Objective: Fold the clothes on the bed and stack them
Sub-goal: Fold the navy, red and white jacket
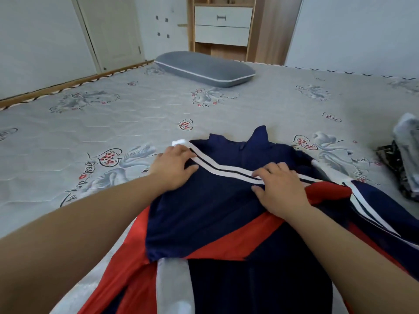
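Here the navy-and-red jacket (204, 218) lies spread on the bed (113, 123) at lower centre, its folded sleeve (226, 169) running left to right across the chest — both flat, relaxed hands press on it, left hand (172, 167) at the cuff end, right hand (278, 189) nearer the shoulder.

I've got the jacket (210, 214) spread on the bed (113, 123) at six o'clock, left hand (173, 167) and right hand (280, 189) flat on its folded sleeve. Pillow (204, 69) lies at twelve, cabinet (223, 26) behind it. Other clothes (405, 159) sit at three.
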